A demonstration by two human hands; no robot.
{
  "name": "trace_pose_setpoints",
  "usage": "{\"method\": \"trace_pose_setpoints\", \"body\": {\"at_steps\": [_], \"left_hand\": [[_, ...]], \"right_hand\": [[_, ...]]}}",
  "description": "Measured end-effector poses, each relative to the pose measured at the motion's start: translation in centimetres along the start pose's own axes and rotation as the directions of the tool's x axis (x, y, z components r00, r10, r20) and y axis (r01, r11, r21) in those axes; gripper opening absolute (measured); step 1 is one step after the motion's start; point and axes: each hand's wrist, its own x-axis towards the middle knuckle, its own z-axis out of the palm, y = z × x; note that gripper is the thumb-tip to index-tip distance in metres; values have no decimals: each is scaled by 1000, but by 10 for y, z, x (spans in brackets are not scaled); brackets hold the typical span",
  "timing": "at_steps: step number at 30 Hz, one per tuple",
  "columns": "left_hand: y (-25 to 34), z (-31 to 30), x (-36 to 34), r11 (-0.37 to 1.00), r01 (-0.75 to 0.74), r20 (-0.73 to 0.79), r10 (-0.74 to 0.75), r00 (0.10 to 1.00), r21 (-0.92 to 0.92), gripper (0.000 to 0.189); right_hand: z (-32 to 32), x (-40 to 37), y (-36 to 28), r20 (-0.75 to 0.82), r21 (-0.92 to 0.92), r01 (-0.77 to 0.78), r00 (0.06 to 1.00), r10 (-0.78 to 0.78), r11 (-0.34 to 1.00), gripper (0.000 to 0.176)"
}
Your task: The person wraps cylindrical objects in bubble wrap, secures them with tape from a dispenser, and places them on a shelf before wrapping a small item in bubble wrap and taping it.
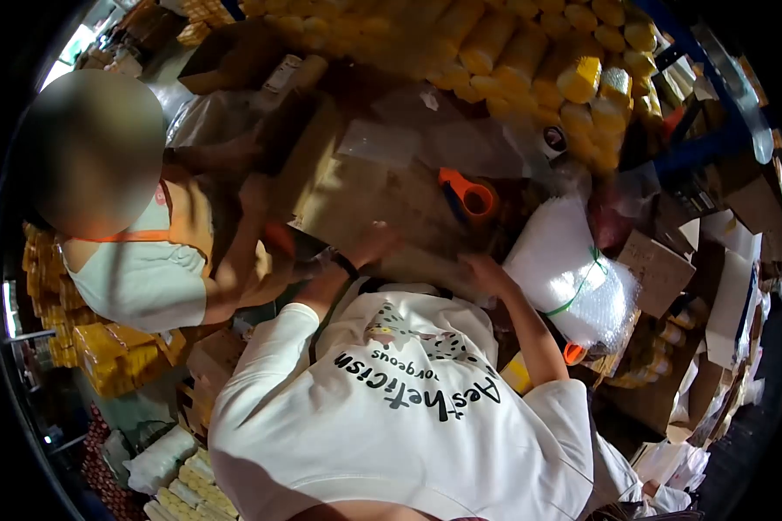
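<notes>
My left hand (369, 246), with a dark band at the wrist, is over the near part of the brown cardboard surface (391, 195). My right hand (488, 276) is at the near edge, to the right. Between the two hands lies a pale, see-through sheet (426, 267), close to the front of my white printed shirt. Both hands are dim and blurred, so their finger positions and grip on the sheet cannot be made out. Beyond them stands an orange tape dispenser (476, 200), touched by neither hand.
A co-worker in an orange apron (191, 213) leans in from the left, arms near an open box (308, 161). White bubble wrap (573, 269) tied with green string is at the right. Yellow wrapped packages (513, 56) are piled behind, beside a blue frame (695, 156).
</notes>
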Motion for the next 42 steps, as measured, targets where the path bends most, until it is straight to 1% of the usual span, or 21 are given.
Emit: {"method": "trace_pose_setpoints", "body": {"at_steps": [2, 3, 5, 6, 8, 10, 14, 15, 18, 21, 24, 26, 27, 29, 30, 33, 35, 37, 38, 39, 42], "left_hand": [[-18, 6, 13, 987, -55, -42, 49, 998, -152, 23], [-29, 10, 21, 971, -83, -69, 69, 995, -223, 25], [-45, 23, 32, 959, -211, -142, 186, 972, -191, 22], [-49, 27, 34, 947, -273, -178, 243, 954, -171, 21], [-24, 2, 27, 763, 0, -14, -13, 1000, -646, 17], [-13, -5, 27, 638, 164, 132, -98, 986, -752, 16], [-23, -11, 51, 857, 191, 214, -98, 972, -478, 18], [-26, -11, 55, 897, 191, 235, -102, 967, -399, 19], [-46, 20, 68, 909, 11, 49, 10, 999, -418, 13], [-22, -18, 45, 986, -162, -221, 150, 964, -38, 10], [-22, -27, 28, 953, -303, -119, 298, 947, -27, 14], [-28, -7, 20, 941, -329, -163, 314, 936, -77, 14], [-27, -8, 18, 934, -345, -187, 323, 928, -96, 15], [-18, -6, 9, 805, -33, -55, 0, 998, -592, 15], [-10, -7, 2, 625, 135, 69, -128, 989, -769, 16], [6, -3, -18, 843, 74, -5, -90, 996, -532, 19], [20, -2, -21, 496, 381, 246, -316, 916, -780, 23], [25, 1, -24, 631, 326, 183, -282, 942, -704, 26], [25, 4, -25, 884, 101, 13, -107, 994, -456, 27], [25, 5, -26, 984, -130, -89, 119, 989, -121, 27], [27, 11, -24, 990, -81, -67, 73, 995, -116, 29]], "right_hand": [[-1, 10, 5, -55, 124, -159, 984, 167, 979, 19], [0, 19, 18, -64, 107, -151, 985, 158, 983, 21], [7, 34, 50, -79, 75, -135, 987, 141, 988, 25], [3, 38, 50, -15, 87, -201, 979, 203, 976, 25], [-8, 43, 48, 114, 95, -328, 941, 317, 940, 24], [0, 50, 69, 147, 89, -293, 949, 278, 952, 21], [-6, 58, 86, 108, -37, -180, 977, 183, 983, 18], [-9, 58, 81, 100, -21, -226, 969, 227, 974, 18], [-28, 51, 58, 71, 23, -302, 951, 299, 953, 16], [-25, 20, 37, 0, 17, -198, 980, 198, 980, 12], [-14, -3, 21, -89, -123, -34, 996, 23, 992, 16], [-6, -7, 19, -119, -249, -2, 992, -29, 969, 21], [-2, -8, 17, -168, -330, 71, 977, -132, 941, 24], [4, -9, 15, -241, -497, 189, 908, -343, 847, 30], [4, -13, 13, -229, -411, 159, 935, -270, 898, 31], [-1, -23, 10, -164, -225, 87, 978, -125, 970, 34], [-3, -28, 13, -137, -205, 92, 983, -122, 974, 34], [6, -29, 18, -154, -187, 71, 983, -100, 980, 34], [10, -30, 21, -161, -179, 62, 983, -91, 982, 34], [11, -30, 22, -166, -152, 39, 984, -64, 988, 34], [16, -29, 24, -187, -77, -29, 982, 15, 997, 36]]}}
